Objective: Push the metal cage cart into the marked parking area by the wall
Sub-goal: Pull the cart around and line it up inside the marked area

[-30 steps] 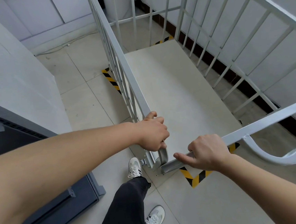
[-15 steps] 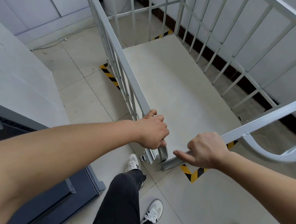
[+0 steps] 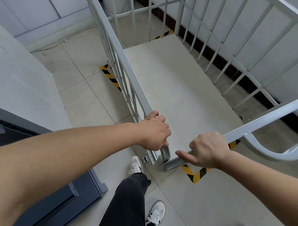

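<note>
Next to no travel since a second ago. Same spot on the tiled floor point(image 3: 81, 101) for the metal cage cart point(image 3: 179, 95): lengthwise beside the wall point(image 3: 286, 74), right barred side close to it, contact impossible to tell.

Same fit, too, between the deck's outline and the yellow-black tape. One strip point(image 3: 111, 76) on the floor just outside the left barred side. One short piece point(image 3: 163, 35) at the deck's far edge. One corner mark point(image 3: 197, 173) just off the deck's near edge, below the push bar point(image 3: 272, 117). Otherwise only a slight nod of the view and a small shuffle of the feet.

Reads as the end of the push, not its middle. Deck apparently framed by tape on three sides, so probably parked or a nudge short of it. Near-left corner of the cart possibly on or over the line there; too foreshortened to settle.

Round the near end of the left side's top rail point(image 3: 120, 51), the left grip point(image 3: 153, 132) wrapped as before, fingers curled over the metal. Round the push bar, close to that same corner, the right grip point(image 3: 209, 149) closed, thumb stretched along the bar.

Beside the cart's near-left corner, the forward shoe point(image 3: 135, 164); further back on the floor, the rear shoe point(image 3: 156, 214).

Likely remainder: a small squaring-up toward the wall, if any, then release.
</note>
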The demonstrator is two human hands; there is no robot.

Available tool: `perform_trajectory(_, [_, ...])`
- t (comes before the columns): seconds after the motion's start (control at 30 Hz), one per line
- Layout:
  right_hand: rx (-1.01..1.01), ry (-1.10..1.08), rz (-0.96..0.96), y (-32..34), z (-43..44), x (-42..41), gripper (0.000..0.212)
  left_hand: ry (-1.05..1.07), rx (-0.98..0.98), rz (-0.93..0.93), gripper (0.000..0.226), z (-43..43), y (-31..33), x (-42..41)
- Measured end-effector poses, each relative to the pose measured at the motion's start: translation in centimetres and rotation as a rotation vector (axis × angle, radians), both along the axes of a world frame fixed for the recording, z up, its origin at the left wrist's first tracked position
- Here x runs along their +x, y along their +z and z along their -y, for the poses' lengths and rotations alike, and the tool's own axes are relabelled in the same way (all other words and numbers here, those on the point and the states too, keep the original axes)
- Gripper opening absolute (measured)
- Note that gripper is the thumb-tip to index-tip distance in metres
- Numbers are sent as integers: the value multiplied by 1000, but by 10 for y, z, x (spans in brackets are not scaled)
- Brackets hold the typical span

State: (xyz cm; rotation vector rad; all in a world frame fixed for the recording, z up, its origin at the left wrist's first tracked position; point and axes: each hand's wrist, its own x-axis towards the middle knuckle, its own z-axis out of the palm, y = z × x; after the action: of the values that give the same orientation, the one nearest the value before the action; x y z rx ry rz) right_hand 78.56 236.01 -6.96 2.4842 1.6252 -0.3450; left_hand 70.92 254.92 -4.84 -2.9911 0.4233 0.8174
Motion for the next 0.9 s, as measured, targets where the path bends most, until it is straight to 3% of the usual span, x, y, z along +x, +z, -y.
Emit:
perform_trajectory(0.53, [16, -109, 47, 4, -7, 0, 76, -20, -93, 58, 34, -9, -10, 1])
perform_trajectory(0.9, [-59, 22, 42, -2, -11, 2, 79, -25, -55, 43, 36, -17, -7, 0])
